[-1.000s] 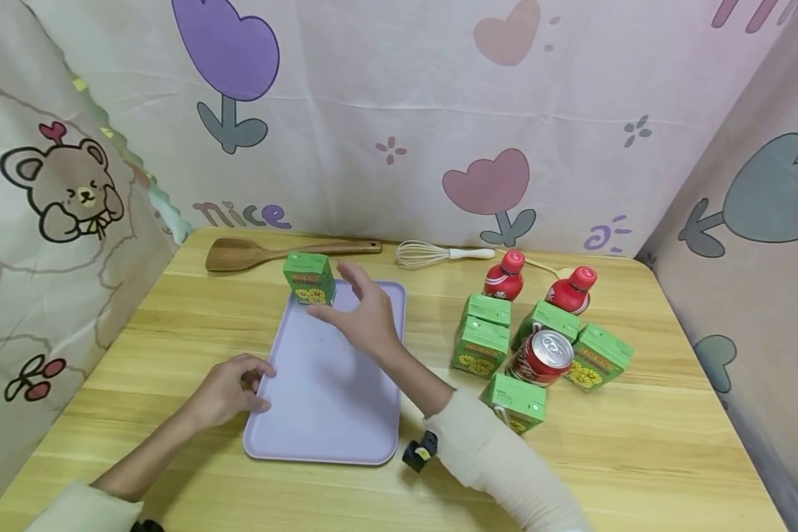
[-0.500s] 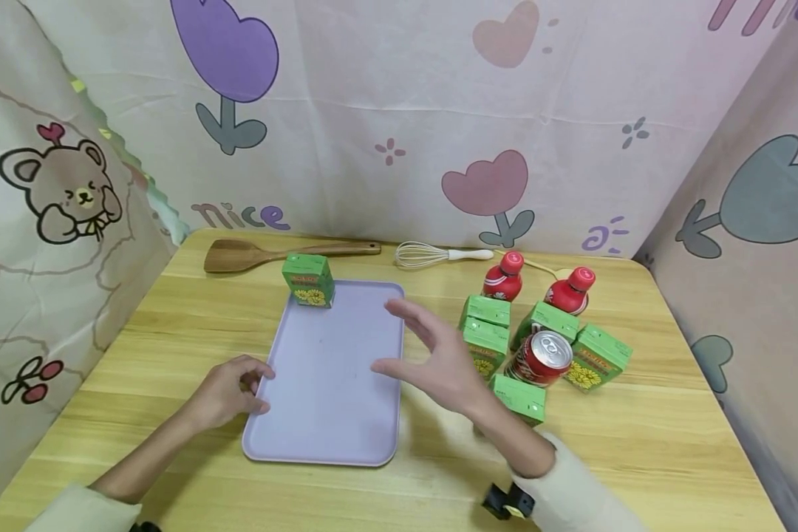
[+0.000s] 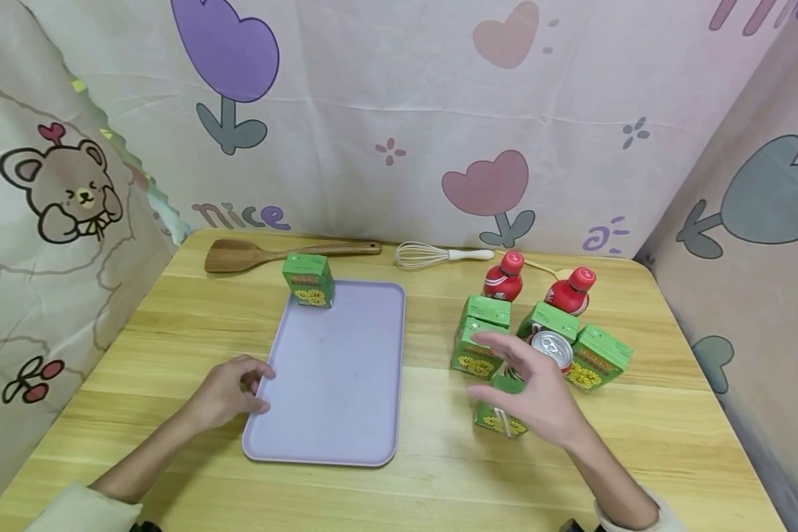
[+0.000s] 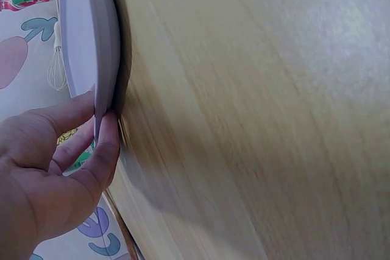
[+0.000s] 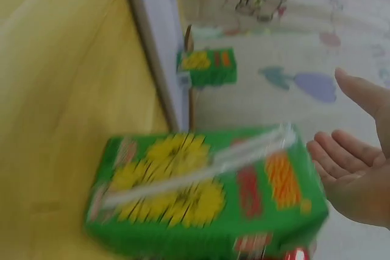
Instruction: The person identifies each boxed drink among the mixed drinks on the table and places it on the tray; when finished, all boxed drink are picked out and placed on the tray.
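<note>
Draped in soft cloth point(image 3: 372, 111) printed with tulips, a bear and lettering, on three sides of a smooth, pale desk point(image 3: 459, 473) with streaked wood grain. Find on it a shallow lilac tray point(image 3: 332, 384), rectangular, round-cornered. Note left grip point(image 3: 229, 391) clamped on its left rim. Note right grip point(image 3: 539, 391) with thumb and fingers spread apart, at the nearest carton point(image 3: 502, 421) of the cluster right of the tray; cannot tell whether touching. Record boxy green cartons point(image 3: 476, 356) there, upright, around a cylindrical can point(image 3: 552, 345) with a shiny metal lid; behind them, two red bottles point(image 3: 503, 279) with rounded shoulders. Locate one further carton point(image 3: 310, 281) upright at the tray's far left corner. Log flat wooden spatula point(image 3: 239, 256) and looped wire whisk point(image 3: 425, 256) along the back edge.

See in left wrist view alone: digits on both faces of the rim, plus its curved outer wall with shadow beneath. See in right wrist view, slightly blurred: white straw point(image 5: 195, 176) running slantwise across nearest carton's flower-printed face, seen only in part from the head.
</note>
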The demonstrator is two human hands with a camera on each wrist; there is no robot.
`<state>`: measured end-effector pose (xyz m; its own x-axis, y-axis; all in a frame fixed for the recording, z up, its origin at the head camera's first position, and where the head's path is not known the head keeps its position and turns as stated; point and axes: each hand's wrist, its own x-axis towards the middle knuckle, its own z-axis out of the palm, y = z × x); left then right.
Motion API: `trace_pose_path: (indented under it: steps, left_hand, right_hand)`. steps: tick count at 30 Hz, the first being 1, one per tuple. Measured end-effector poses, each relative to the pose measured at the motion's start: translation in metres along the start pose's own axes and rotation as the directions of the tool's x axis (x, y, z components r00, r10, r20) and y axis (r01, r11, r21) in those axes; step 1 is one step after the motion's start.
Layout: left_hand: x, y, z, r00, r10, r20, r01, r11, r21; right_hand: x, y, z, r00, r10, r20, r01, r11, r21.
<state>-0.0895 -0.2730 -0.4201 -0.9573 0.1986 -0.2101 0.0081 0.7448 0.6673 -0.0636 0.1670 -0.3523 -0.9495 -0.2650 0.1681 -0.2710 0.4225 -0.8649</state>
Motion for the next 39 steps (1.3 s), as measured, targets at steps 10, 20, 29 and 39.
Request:
trace_pose_path:
  steps: [10,20,29,39]
  left_hand:
    - [0.0,0.0,0.0,1.0,0.008,-0.001,-0.008,1.0,0.004]
    - [0.0,0.0,0.0,1.0,0.019,-0.008,-0.019,1.0,0.016]
    - [0.001,-0.001,0.001,1.0,0.02,-0.012,-0.019,1.0,0.019]
    - [0.0,0.0,0.001,1.0,0.006,-0.01,-0.006,1.0,0.014]
  right_hand:
    - [-0.024,0.025,-0.019,1.0,0.016,-0.024,-0.019,0.992,-0.127]
    - [-0.037,0.04,-0.019,0.997,0.062,-0.046,-0.067,0.99,-0.122]
    - [-0.045,0.053,-0.013,0.994,-0.011,-0.108,0.018,0.998,0.056]
    - [-0.048,0.061,-0.005,0.986,-0.021,-0.163,0.048,0.985,0.164]
